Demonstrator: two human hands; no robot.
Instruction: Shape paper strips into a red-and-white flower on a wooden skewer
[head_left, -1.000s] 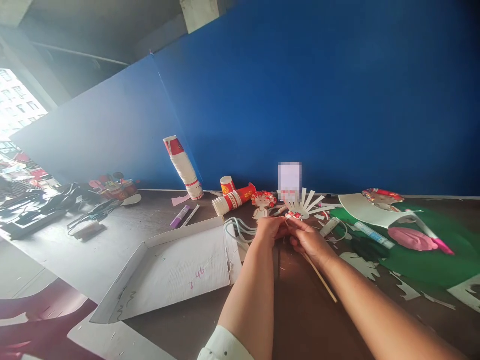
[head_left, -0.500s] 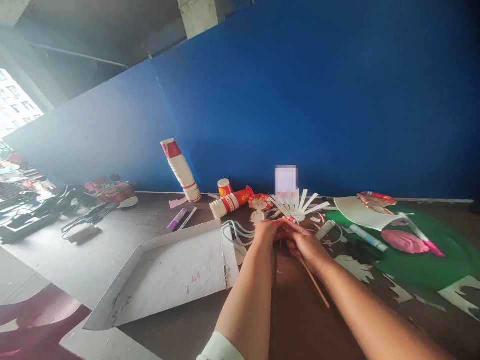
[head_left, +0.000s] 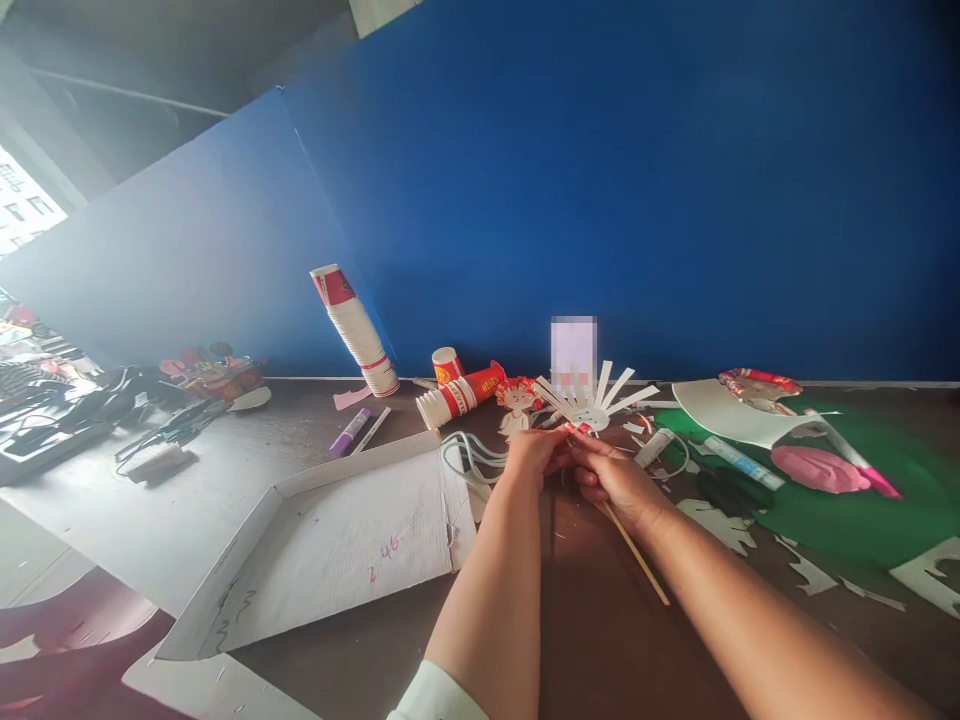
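Both hands meet over the middle of the table, around a cut paper cup (head_left: 595, 417). Its round white base bears a small drawn face, and white strips fan out above it. My left hand (head_left: 535, 453) is closed, pinching at the cup's lower edge beside something red. My right hand (head_left: 609, 477) is closed too, its thumb and finger at the same edge. A thin wooden stick (head_left: 637, 555) slants from under my right hand towards me; its upper end is hidden by the fingers. Just behind my left hand is a paper figure (head_left: 517, 405) with red curled hair.
An open white box lid (head_left: 330, 540) lies left. Behind it are stacked paper cups (head_left: 360, 335), more cups lying down (head_left: 461, 397) and a purple glue stick (head_left: 349, 432). To the right are a glue tube (head_left: 742, 462), a pink oval (head_left: 817, 469), paper scraps (head_left: 716, 525) and green material (head_left: 847, 525).
The view has shifted slightly. Both hands stay together at the cut cup's edge, and the stick still slants from the right hand. The cup's strips have tilted slightly.
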